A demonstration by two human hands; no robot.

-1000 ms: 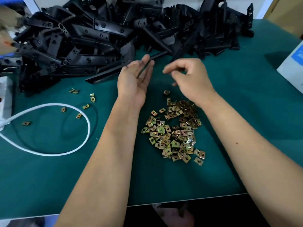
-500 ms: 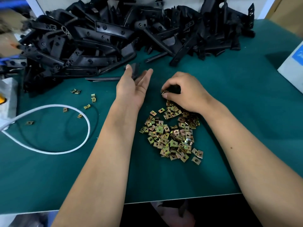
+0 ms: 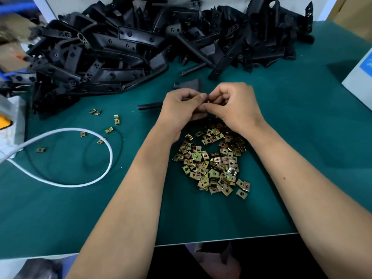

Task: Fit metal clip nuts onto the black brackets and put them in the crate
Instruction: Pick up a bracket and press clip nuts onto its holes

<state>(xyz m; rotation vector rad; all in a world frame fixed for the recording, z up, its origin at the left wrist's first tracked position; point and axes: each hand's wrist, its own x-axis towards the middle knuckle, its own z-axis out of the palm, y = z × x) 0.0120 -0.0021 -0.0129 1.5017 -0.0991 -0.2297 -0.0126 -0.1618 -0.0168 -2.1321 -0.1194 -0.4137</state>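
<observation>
At the centre of the frame the left hand [image 3: 182, 108] is curled round a black bracket [image 3: 150, 106], whose dark end juts out to the left of the knuckles while another part shows above them. The right hand [image 3: 234, 108] meets it thumb to thumb, its fingertips pinching a small clip nut [image 3: 207, 100] right at the bracket's edge; only a sliver of the nut shows, so how far it is seated cannot be told.

Just below the hands, touching the right wrist's shadow, lies the heap of clip nuts [image 3: 213, 164], brassy folded squares each with a hole. A few stray nuts [image 3: 116, 119] sit to the left, near a white cable [image 3: 96, 178] looped across the green mat [image 3: 302, 127]. Across the top of the frame sprawls the pile of black brackets [image 3: 124, 49]. A white box [image 3: 360, 77] stands at the right edge. No crate is in view.

The nuts look light, stiff and springy, with thin edges that probably slip or bite; best held by the flat faces and pushed open side first. The bracket seems rigid moulded plastic, light enough for one hand, best gripped close behind the edge taking the nut.
</observation>
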